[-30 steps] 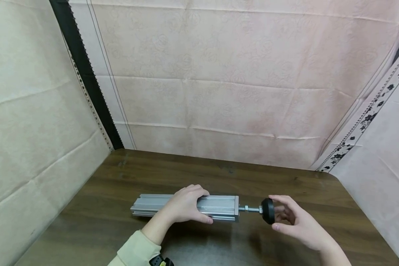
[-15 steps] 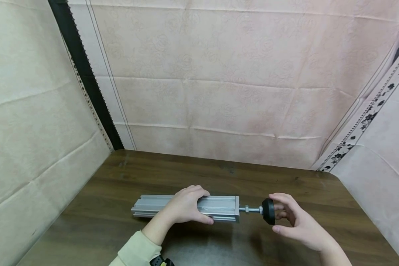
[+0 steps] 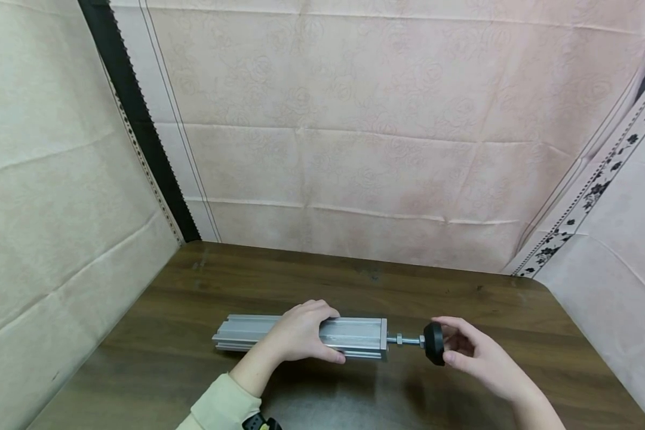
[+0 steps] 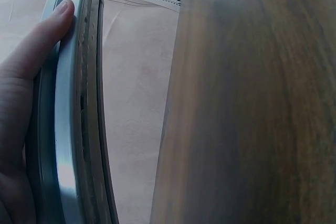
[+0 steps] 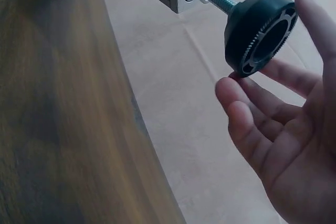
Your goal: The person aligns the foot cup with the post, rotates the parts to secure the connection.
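Note:
A length of silver aluminium profile (image 3: 355, 334) lies level across the head view, held a little above the table. My left hand (image 3: 301, 331) grips it around the middle; in the left wrist view the thumb (image 4: 55, 24) lies along its grooved side. From the profile's right end plate a threaded stud (image 3: 405, 340) with nuts sticks out, carrying a black round levelling foot (image 3: 434, 343). My right hand (image 3: 475, 352) pinches the foot's rim between thumb and fingers. In the right wrist view the hollow underside of the levelling foot (image 5: 268, 40) faces the palm.
The brown wooden table (image 3: 236, 269) runs beneath both hands. Pale patterned cloth (image 3: 381, 119) hangs along its back and both sides. A dark strip (image 3: 145, 119) shows at the back left corner.
My right thumb has come up to the foot's rim, and the fingers have shifted around it. The foot tilts slightly. The left hand and profile stay put.

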A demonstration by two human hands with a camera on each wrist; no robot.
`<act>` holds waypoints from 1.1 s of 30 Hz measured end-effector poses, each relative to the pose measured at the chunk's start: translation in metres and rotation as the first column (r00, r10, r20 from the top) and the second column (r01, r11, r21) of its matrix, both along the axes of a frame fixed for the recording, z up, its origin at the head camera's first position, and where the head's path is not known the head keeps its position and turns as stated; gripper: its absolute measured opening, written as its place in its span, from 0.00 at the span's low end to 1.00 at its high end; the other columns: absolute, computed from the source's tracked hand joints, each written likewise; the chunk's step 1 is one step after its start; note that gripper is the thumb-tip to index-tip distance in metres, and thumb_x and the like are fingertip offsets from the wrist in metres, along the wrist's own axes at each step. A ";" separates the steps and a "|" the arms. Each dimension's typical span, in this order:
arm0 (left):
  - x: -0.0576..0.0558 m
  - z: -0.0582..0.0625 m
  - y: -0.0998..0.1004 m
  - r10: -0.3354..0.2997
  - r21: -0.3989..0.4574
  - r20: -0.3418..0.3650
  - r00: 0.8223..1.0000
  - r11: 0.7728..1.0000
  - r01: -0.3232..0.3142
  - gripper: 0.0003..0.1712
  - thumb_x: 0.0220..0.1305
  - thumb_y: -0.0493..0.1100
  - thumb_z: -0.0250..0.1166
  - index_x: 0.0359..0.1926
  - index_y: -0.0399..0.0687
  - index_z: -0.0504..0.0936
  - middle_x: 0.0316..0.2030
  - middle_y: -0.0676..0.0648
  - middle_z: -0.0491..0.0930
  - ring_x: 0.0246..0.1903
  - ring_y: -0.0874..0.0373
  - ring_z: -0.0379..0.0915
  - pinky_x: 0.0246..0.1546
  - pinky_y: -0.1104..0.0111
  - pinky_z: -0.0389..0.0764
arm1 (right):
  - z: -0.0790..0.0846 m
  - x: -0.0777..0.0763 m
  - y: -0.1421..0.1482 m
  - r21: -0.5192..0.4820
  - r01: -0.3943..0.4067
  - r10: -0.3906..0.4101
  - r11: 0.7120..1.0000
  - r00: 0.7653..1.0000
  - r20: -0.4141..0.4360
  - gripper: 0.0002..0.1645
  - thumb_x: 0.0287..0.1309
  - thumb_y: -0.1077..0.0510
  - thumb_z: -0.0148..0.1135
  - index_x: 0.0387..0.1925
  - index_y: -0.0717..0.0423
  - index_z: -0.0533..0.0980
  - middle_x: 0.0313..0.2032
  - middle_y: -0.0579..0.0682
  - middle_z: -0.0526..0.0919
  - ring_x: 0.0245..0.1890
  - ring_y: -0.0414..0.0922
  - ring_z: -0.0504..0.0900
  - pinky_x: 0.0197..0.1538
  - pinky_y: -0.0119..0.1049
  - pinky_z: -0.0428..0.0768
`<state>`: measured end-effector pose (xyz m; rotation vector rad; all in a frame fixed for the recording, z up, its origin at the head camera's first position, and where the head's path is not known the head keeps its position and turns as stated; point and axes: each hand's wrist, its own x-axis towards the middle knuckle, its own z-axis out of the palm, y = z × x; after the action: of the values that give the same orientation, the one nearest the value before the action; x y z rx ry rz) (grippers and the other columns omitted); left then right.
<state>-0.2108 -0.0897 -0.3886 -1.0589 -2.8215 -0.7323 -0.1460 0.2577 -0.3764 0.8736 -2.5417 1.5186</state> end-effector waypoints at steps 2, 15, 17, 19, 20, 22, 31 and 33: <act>0.000 0.000 0.000 0.000 0.000 -0.001 1.000 1.000 0.000 0.43 0.38 0.73 0.68 0.51 0.53 0.78 0.44 0.59 0.75 0.43 0.61 0.69 0.45 0.63 0.71 | 0.000 -0.001 0.002 0.001 -0.020 0.020 1.000 1.000 -0.024 0.41 0.50 0.73 0.62 0.65 0.56 0.60 0.51 0.44 0.72 0.41 0.40 0.76 0.37 0.34 0.74; 0.000 0.002 0.002 -0.001 -0.006 -0.005 1.000 1.000 0.001 0.42 0.38 0.72 0.69 0.51 0.53 0.78 0.44 0.59 0.75 0.43 0.61 0.69 0.46 0.63 0.71 | -0.002 0.000 0.001 -0.043 -0.106 0.101 0.993 0.989 -0.110 0.39 0.49 0.77 0.62 0.63 0.60 0.62 0.51 0.51 0.71 0.43 0.42 0.78 0.41 0.32 0.75; 0.000 0.002 0.002 -0.001 -0.006 -0.006 1.000 1.000 0.001 0.42 0.37 0.72 0.69 0.51 0.53 0.78 0.43 0.59 0.75 0.43 0.61 0.69 0.46 0.63 0.71 | -0.001 0.001 0.000 -0.025 -0.043 0.041 0.999 0.996 -0.077 0.35 0.52 0.74 0.60 0.63 0.58 0.64 0.46 0.49 0.75 0.39 0.43 0.78 0.38 0.33 0.76; 0.000 0.001 0.002 -0.002 -0.007 -0.007 1.000 1.000 0.002 0.43 0.37 0.73 0.68 0.51 0.53 0.78 0.43 0.59 0.75 0.43 0.61 0.69 0.46 0.63 0.71 | 0.000 0.001 0.000 -0.002 0.008 -0.008 1.000 0.998 -0.064 0.32 0.55 0.72 0.58 0.61 0.57 0.66 0.43 0.47 0.77 0.37 0.42 0.78 0.35 0.33 0.75; 0.000 0.001 0.002 -0.003 -0.008 -0.008 1.000 1.000 0.003 0.43 0.37 0.74 0.68 0.51 0.53 0.78 0.43 0.59 0.75 0.43 0.61 0.70 0.46 0.63 0.71 | 0.000 0.000 0.000 0.006 0.016 -0.015 1.000 0.997 -0.070 0.32 0.55 0.72 0.58 0.61 0.57 0.66 0.43 0.46 0.78 0.37 0.42 0.78 0.35 0.33 0.75; 0.000 0.000 0.003 -0.005 -0.009 -0.009 1.000 1.000 0.005 0.43 0.37 0.74 0.67 0.51 0.53 0.78 0.43 0.59 0.75 0.43 0.62 0.70 0.45 0.63 0.71 | -0.001 0.000 0.001 0.014 0.014 -0.012 1.000 0.995 -0.094 0.34 0.53 0.72 0.60 0.62 0.58 0.64 0.47 0.45 0.76 0.41 0.39 0.77 0.37 0.33 0.74; 0.001 -0.001 0.002 0.006 -0.002 -0.008 1.000 1.000 -0.006 0.42 0.38 0.71 0.70 0.51 0.52 0.78 0.44 0.57 0.76 0.42 0.61 0.69 0.45 0.63 0.71 | -0.003 -0.002 0.004 -0.043 -0.187 0.176 0.981 0.966 -0.188 0.44 0.42 0.79 0.65 0.63 0.68 0.60 0.62 0.57 0.59 0.58 0.39 0.68 0.49 0.28 0.70; 0.001 -0.001 0.002 0.007 -0.003 -0.003 1.000 1.000 -0.007 0.42 0.38 0.70 0.70 0.52 0.52 0.78 0.44 0.57 0.76 0.42 0.61 0.69 0.45 0.63 0.71 | -0.003 -0.001 0.004 -0.042 -0.183 0.173 0.982 0.970 -0.171 0.41 0.43 0.79 0.64 0.62 0.66 0.62 0.61 0.57 0.60 0.54 0.40 0.72 0.48 0.29 0.71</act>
<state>-0.2099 -0.0874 -0.3901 -1.0491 -2.8230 -0.7255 -0.1473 0.2614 -0.3791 1.1951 -2.3451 1.4842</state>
